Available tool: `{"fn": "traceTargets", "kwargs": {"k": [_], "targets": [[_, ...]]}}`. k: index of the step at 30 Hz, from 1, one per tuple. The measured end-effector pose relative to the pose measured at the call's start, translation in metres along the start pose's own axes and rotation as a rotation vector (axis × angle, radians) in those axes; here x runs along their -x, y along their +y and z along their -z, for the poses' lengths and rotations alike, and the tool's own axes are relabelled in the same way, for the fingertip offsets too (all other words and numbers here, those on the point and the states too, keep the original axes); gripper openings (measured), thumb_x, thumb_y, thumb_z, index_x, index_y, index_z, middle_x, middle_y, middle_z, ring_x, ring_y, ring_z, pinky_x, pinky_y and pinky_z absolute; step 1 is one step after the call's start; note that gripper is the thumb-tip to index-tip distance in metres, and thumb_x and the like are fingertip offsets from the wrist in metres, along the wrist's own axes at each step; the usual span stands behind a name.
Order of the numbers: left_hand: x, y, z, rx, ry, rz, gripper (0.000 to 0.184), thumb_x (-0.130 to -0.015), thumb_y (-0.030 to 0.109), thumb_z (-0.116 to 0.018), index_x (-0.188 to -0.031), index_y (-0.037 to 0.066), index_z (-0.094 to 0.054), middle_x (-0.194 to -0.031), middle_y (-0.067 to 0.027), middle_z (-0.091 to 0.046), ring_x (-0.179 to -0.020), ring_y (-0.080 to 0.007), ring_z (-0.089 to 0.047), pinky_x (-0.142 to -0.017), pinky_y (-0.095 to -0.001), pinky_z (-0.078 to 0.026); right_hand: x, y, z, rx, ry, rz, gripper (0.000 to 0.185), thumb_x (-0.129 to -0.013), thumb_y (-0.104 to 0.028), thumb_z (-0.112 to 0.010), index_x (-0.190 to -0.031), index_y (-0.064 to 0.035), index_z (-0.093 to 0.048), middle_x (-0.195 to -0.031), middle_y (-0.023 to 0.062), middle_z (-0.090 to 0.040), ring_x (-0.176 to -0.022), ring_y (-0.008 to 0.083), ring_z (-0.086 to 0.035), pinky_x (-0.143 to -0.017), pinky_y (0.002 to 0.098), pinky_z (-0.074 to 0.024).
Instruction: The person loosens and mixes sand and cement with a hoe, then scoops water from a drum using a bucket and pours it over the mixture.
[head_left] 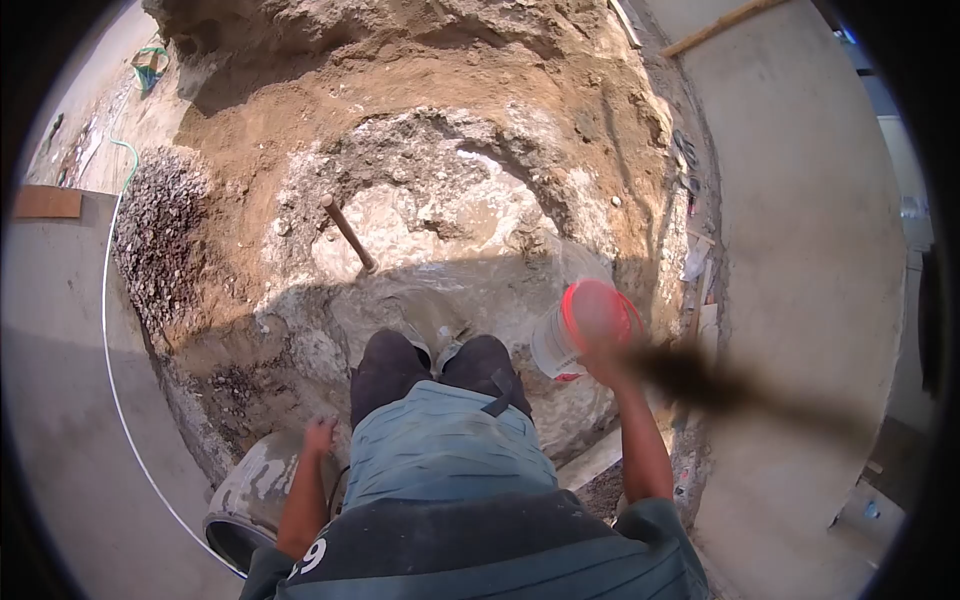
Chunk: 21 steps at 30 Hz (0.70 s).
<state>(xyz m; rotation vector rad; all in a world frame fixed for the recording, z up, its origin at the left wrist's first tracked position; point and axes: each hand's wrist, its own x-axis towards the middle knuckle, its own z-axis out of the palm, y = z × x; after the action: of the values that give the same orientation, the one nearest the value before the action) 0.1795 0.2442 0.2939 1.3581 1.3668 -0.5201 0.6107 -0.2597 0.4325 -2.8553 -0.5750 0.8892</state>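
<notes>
My right hand (600,350), smeared by motion, is at a white bucket (550,342) with a red rim and appears to grip it. The bucket is tilted over the wet ground, and a pale, watery streak shows just beyond it. My left hand (320,436) hangs low with curled fingers, close against a large grey-stained drum (262,480) that lies tilted with its dark mouth toward me. Whether this hand holds the drum is unclear. A wooden handle (348,233) stands at a slant in the wet grey mix (450,285) ahead of my legs.
A mound of brown soil (400,70) rises at the back. Dark gravel (160,225) lies at the left. A pale hose (108,330) runs along the left concrete slab (60,400). At the right is a concrete surface (800,200). A dark blurred shape (700,378) crosses near my right forearm.
</notes>
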Motion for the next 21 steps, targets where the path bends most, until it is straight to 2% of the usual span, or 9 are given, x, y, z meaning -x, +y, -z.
{"fn": "traceTargets", "kwargs": {"k": [2, 4, 7, 13, 16, 19, 21], "targets": [[-0.011, 0.006, 0.001, 0.071, 0.041, -0.041, 0.029, -0.087, 0.024, -0.065, -0.104, 0.001, -0.065, -0.086, -0.0081, -0.069, -0.061, -0.0156, -0.064, -0.048, -0.0300, -0.048, -0.007, 0.004, 0.001, 0.054, 0.056, 0.036, 0.034, -0.067, -0.021, -0.078, -0.096, -0.0059, -0.069, -0.090, 0.0203, -0.068, -0.088, 0.0389, -0.065, -0.080, 0.0481, -0.0506], [-0.016, 0.014, 0.009, 0.073, 0.064, -0.106, 0.030, -0.087, 0.024, -0.065, -0.106, 0.000, -0.065, -0.086, -0.0082, -0.069, -0.062, -0.0156, -0.064, -0.049, -0.0301, -0.049, -0.012, 0.002, 0.008, 0.082, 0.002, -0.008, 0.036, -0.066, -0.022, -0.079, -0.097, -0.0062, -0.070, -0.091, 0.0205, -0.068, -0.090, 0.0386, -0.065, -0.081, 0.0477, -0.0507], [-0.027, 0.028, 0.020, 0.144, 0.037, -0.088, 0.032, -0.087, 0.022, -0.064, -0.110, 0.000, -0.064, -0.087, -0.0084, -0.069, -0.065, -0.0158, -0.065, -0.051, -0.0302, -0.051, -0.018, -0.006, 0.033, 0.081, -0.050, -0.010, 0.039, -0.064, -0.022, -0.079, -0.099, -0.0069, -0.070, -0.093, 0.0203, -0.068, -0.092, 0.0376, -0.065, -0.082, 0.0467, -0.0510], [-0.088, 0.018, 0.043, 0.072, 0.082, -0.209, 0.031, -0.087, 0.020, -0.064, -0.111, 0.001, -0.064, -0.089, -0.0089, -0.069, -0.066, -0.0171, -0.065, -0.054, -0.0308, -0.052, -0.005, -0.045, 0.076, 0.144, -0.068, -0.015, 0.043, -0.062, -0.023, -0.077, -0.102, -0.0086, -0.071, -0.094, 0.0191, -0.069, -0.094, 0.0362, -0.065, -0.084, 0.0457, -0.0514], [-0.075, 0.052, 0.051, 0.142, 0.053, -0.081, 0.031, -0.087, 0.021, -0.064, -0.112, 0.002, -0.064, -0.089, -0.0075, -0.069, -0.069, -0.0159, -0.064, -0.054, -0.0304, -0.051, -0.015, -0.046, 0.075, 0.138, -0.072, -0.042, 0.044, -0.061, -0.023, -0.075, -0.102, -0.0085, -0.072, -0.094, 0.0190, -0.069, -0.093, 0.0361, -0.065, -0.083, 0.0455, -0.0516], [-0.109, 0.031, 0.062, 0.059, 0.106, -0.232, 0.031, -0.087, 0.021, -0.064, -0.114, 0.004, -0.063, -0.089, -0.0057, -0.069, -0.068, -0.0141, -0.063, -0.052, -0.0296, -0.049, -0.015, -0.038, 0.073, 0.106, -0.098, -0.056, 0.041, -0.061, -0.022, -0.075, -0.099, -0.0074, -0.072, -0.092, 0.0200, -0.069, -0.092, 0.0366, -0.066, -0.083, 0.0453, -0.0519], [-0.090, 0.051, 0.060, 0.120, 0.106, -0.158, 0.029, -0.087, 0.020, -0.064, -0.111, 0.005, -0.064, -0.088, -0.0054, -0.069, -0.064, -0.0134, -0.061, -0.051, -0.0290, -0.047, -0.025, -0.036, 0.073, 0.097, -0.136, -0.083, 0.039, -0.061, -0.021, -0.074, -0.097, -0.0065, -0.072, -0.090, 0.0210, -0.069, -0.090, 0.0373, -0.066, -0.083, 0.0451, -0.0521]]}}
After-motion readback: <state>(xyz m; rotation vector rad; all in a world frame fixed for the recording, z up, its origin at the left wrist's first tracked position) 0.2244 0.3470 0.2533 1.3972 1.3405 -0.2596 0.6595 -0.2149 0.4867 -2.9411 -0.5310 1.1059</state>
